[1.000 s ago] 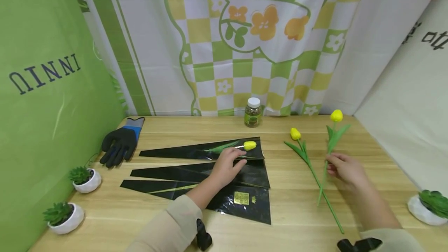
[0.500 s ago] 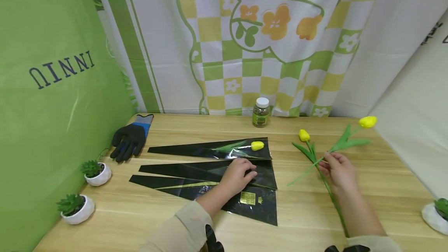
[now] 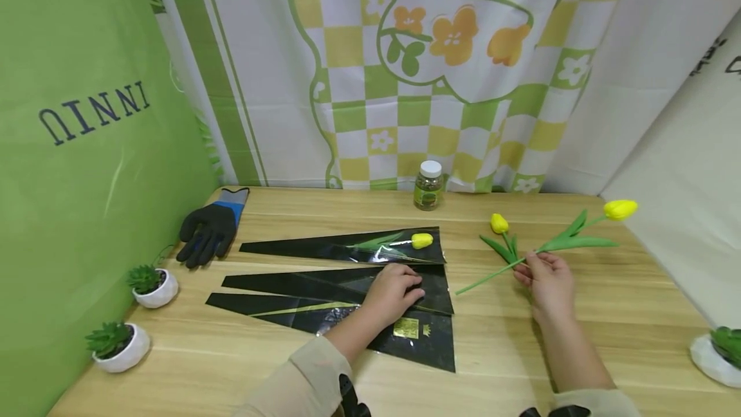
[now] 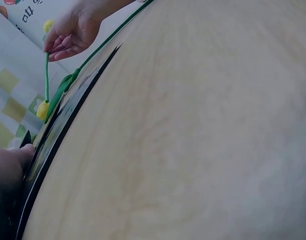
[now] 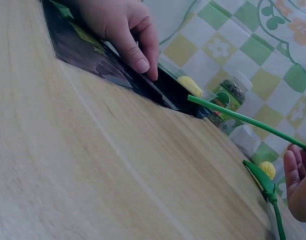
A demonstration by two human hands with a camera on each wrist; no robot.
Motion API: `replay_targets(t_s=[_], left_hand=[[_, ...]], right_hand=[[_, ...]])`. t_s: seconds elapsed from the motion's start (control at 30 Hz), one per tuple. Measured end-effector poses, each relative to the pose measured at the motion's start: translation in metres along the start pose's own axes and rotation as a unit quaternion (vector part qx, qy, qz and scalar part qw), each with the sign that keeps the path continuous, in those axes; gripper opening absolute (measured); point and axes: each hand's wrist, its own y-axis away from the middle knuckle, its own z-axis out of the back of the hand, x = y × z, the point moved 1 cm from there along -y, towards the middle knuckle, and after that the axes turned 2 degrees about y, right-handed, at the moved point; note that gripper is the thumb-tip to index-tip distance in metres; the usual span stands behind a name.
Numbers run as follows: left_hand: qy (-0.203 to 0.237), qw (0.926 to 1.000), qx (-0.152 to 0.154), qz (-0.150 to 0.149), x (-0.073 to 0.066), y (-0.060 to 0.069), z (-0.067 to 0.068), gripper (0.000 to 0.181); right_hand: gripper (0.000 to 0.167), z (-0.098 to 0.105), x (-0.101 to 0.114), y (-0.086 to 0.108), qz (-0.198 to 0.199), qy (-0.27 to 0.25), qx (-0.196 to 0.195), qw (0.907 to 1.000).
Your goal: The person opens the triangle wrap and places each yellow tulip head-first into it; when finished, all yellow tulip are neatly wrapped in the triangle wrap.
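Note:
My right hand (image 3: 552,282) pinches the green stem of a yellow artificial tulip (image 3: 570,240). The bloom points to the far right, and the bare stem end (image 5: 203,101) points left toward the sleeves. A second yellow tulip (image 3: 499,224) lies on the table, partly behind the right hand and forearm. My left hand (image 3: 393,291) is on the middle black flower sleeve (image 3: 289,280), its thumb and fingertips pinching the film near the wide end. Behind it lies a black sleeve (image 3: 301,246) with a tulip (image 3: 421,240) inside. Nearest me is another black sleeve (image 3: 425,346) with a gold label.
A lidded jar (image 3: 428,186) stands at the back of the wooden table (image 3: 231,365). On the left lie a black and blue work glove (image 3: 211,230) and two potted succulents (image 3: 153,287). Another pot (image 3: 714,359) stands at the right edge. Patterned curtain hangs behind.
The right hand has swung the held tulip from upright to lying slantwise, stem end toward the sleeves. The left hand has moved slightly toward me, from beside the tulip-filled sleeve onto the middle one.

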Motion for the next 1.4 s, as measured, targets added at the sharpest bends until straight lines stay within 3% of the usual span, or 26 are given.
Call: replay_targets(t_s=[0.27,0.43,0.7,1.13,1.4], left_hand=[[-0.008,0.9996,-0.024,-0.009,0.0004,0.0000,-0.0006,0.027],[0.010,0.9991,-0.041,-0.009,0.0021,0.0009,-0.0029,0.026],[0.066,0.9971,-0.034,0.017,0.0032,0.0029,-0.0009,0.028],[0.065,0.9967,-0.045,0.022,-0.0022,0.0039,0.0039,0.026],[0.101,0.9932,-0.053,0.026,-0.0031,0.0044,0.0041,0.023]], right_hand=[[0.012,-0.0004,-0.0003,0.0014,-0.018,-0.002,0.002,0.9998],[0.013,-0.0005,0.0003,0.0010,-0.017,-0.007,-0.003,0.9998],[0.012,-0.0014,0.0004,-0.0001,-0.005,-0.022,-0.013,0.9997],[0.012,-0.0017,0.0000,0.0014,-0.002,-0.041,-0.026,0.9988],[0.013,-0.0025,-0.0004,0.0017,0.001,-0.046,-0.033,0.9984]])
